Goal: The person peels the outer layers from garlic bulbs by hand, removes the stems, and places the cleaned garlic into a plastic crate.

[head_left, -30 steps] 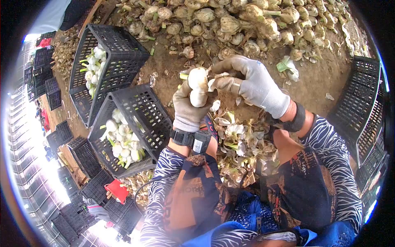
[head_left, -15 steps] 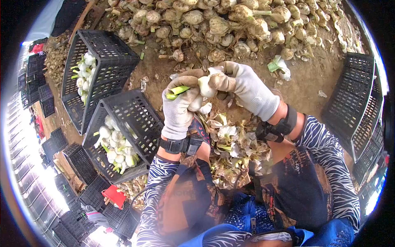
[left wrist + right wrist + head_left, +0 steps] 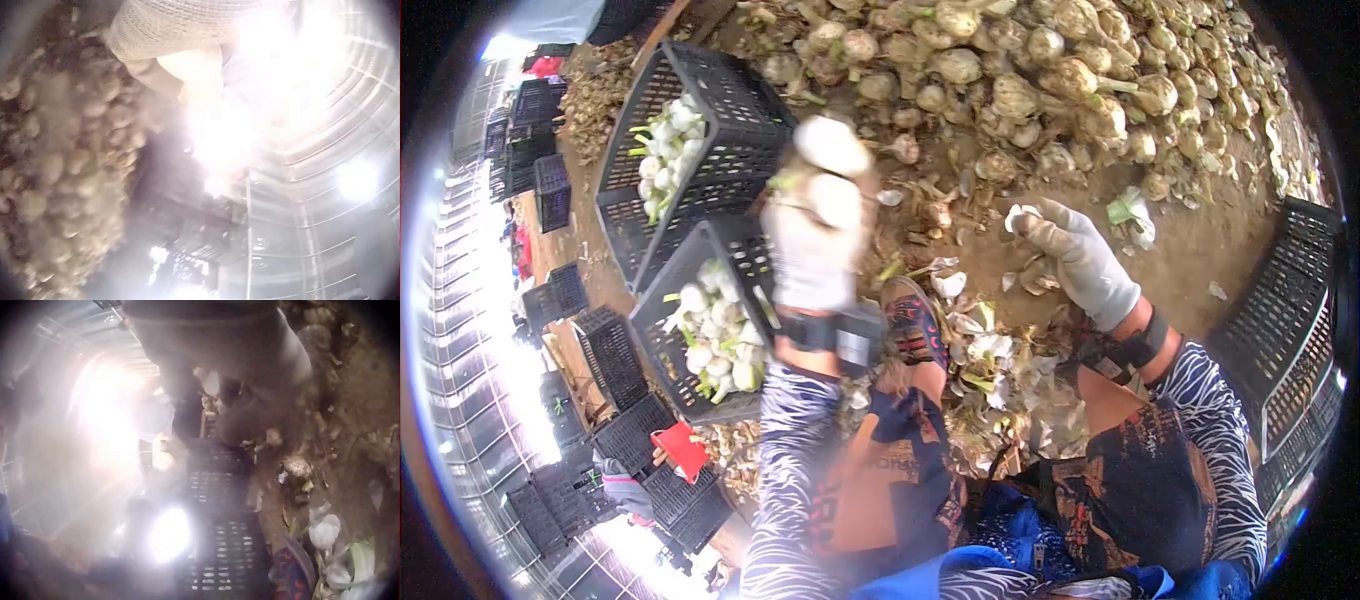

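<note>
My gloved left hand [image 3: 812, 250], blurred by motion, holds two peeled white garlic bulbs, an upper bulb [image 3: 832, 146] and a lower bulb [image 3: 834, 202], beside the rim of the nearer black crate [image 3: 745, 262]. In the left wrist view glare washes out most of the held bulb [image 3: 195, 65] under the glove's knit. My gloved right hand [image 3: 1085, 262] is apart on the right, over the dirt floor, its thumb and fingertips pinching a scrap of white garlic skin [image 3: 1022, 219]. Peeled bulbs [image 3: 718, 325] with short green stems lie inside the nearer crate.
A large heap of unpeeled garlic [image 3: 1020, 80] spreads across the far side. Another black crate [image 3: 735, 110] with peeled bulbs stands behind the nearer one. Crates [image 3: 1280, 320] stand at right. Loose skins [image 3: 990, 350] cover the floor between my legs, next to a shoe [image 3: 915, 325].
The hands worked together at the bulbs in front of me, then parted. My left hand swung left toward the crates with both bulbs; my right drew back to the right with the skin.
</note>
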A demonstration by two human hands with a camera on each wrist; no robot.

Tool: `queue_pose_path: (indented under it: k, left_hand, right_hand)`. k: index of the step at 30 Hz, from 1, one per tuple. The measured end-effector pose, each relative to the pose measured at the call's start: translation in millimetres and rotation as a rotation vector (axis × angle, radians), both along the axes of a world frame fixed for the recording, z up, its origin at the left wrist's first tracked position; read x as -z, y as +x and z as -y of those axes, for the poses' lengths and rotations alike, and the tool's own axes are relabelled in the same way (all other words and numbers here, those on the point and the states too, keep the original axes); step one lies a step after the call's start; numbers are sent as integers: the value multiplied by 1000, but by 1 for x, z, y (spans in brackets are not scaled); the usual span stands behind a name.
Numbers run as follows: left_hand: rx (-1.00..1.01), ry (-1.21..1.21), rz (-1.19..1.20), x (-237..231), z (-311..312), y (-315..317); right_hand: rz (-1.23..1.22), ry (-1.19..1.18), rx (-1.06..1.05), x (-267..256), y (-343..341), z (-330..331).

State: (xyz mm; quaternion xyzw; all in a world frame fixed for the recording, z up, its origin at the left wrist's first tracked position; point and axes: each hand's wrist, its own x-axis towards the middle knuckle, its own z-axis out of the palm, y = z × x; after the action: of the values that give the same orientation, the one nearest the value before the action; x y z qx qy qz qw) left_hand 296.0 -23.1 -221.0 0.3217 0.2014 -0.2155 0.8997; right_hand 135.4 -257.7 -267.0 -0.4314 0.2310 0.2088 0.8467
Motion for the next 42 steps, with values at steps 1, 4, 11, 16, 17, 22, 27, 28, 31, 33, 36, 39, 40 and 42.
queue_pose_path:
  k: [1,4,11,16,17,22,27,28,31,33,36,39,40,42]
  left_hand:
    - [-105,-186,54,-16,-11,25]
    - [-306,-417,389,-51,-56,83]
    - [75,763,587,8,13,-2]
    - [650,580,470,20,75,-88]
    - [657,559,491,16,82,-92]
    - [651,683,624,26,84,-96]
    - [680,810,611,19,85,-96]
    - [681,810,610,24,85,-96]
    - [624,780,670,34,84,-95]
    - [670,847,675,29,84,-93]
    - [635,881,701,35,85,-96]
    - [571,776,611,39,88,-102]
    - [571,776,609,39,88,-103]
    - [543,698,521,39,87,-105]
  right_hand:
    - [-19,-19,4,-1,-3,1]
    - [16,33,30,-4,0,-3]
    - [84,456,127,6,9,-18]
    - [99,541,68,-2,4,-23]
    - [68,512,116,0,2,-28]
    - [110,549,150,4,-2,-33]
    - [71,523,193,-2,-5,-37]
    - [48,505,203,-2,-6,-38]
    - [-51,501,232,0,-7,-42]
    - [-54,506,209,1,-8,-45]
    - [-50,494,177,-1,-10,-46]
    - [-36,467,166,-3,-13,-46]
    - [-25,455,162,-3,-14,-45]
    - [-32,456,169,5,-16,-47]
